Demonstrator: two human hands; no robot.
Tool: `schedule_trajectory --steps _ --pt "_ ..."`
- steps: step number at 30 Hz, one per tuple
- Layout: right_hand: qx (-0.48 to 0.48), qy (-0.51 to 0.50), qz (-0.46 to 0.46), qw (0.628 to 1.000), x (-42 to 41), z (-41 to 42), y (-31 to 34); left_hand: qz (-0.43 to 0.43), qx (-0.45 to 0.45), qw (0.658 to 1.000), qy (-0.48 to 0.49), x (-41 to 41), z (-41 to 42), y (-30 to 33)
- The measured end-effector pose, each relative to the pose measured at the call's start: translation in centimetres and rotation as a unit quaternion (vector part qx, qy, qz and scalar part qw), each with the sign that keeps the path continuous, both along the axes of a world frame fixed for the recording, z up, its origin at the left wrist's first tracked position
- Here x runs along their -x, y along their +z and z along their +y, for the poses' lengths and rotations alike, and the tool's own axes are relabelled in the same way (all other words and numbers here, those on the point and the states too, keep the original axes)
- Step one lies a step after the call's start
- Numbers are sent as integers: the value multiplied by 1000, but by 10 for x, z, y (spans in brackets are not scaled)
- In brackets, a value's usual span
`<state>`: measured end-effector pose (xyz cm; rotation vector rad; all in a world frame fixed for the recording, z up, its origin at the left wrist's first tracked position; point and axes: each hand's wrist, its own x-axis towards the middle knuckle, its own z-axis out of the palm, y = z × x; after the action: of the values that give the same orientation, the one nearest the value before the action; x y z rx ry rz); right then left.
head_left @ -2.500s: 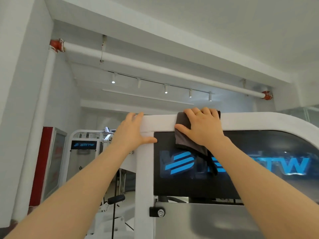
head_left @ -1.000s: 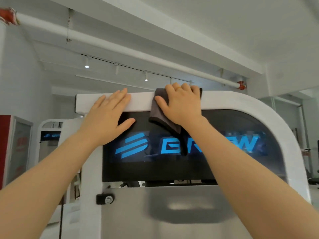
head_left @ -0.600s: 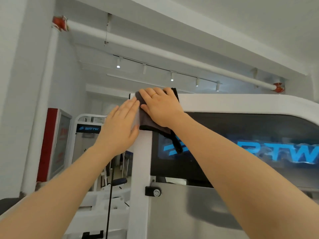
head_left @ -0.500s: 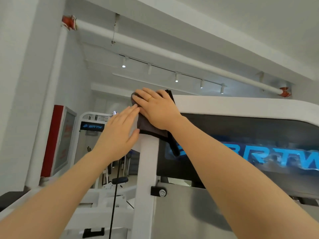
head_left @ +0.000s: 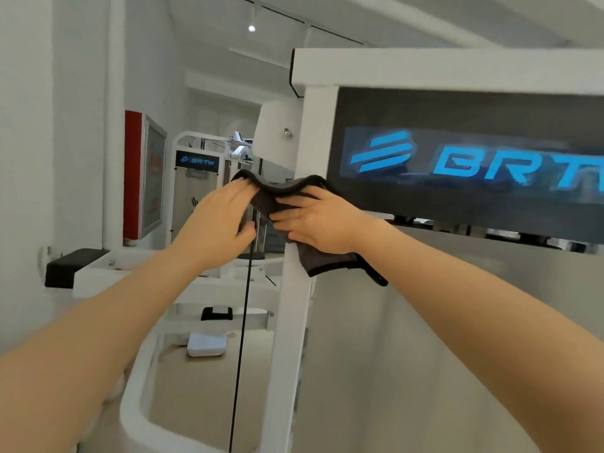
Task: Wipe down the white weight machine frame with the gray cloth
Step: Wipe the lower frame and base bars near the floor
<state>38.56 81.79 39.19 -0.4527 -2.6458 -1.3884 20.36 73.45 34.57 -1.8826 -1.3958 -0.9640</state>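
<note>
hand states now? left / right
Left hand: grips the cloth at its left end.
Right hand: holds the cloth against the upright post.

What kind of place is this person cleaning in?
Most likely a gym. The white weight machine frame carries a dark panel with a blue BRTW logo, and a second white machine with the same logo stands behind, beside a black pad.
</note>
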Motion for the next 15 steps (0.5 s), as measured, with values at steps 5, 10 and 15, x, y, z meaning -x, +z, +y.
schedule_trajectory --steps 5,10,15 --pt "-2 37 -3 999 -10 1 17 -98 72 992 -46 -15 -1 -5" --pt "-26 53 1 998 -12 7 19 -272 96 946 -148 -38 23 33" --pt "84 147 142 975 -18 -13 5 -332 213 903 -169 -43 16 18"
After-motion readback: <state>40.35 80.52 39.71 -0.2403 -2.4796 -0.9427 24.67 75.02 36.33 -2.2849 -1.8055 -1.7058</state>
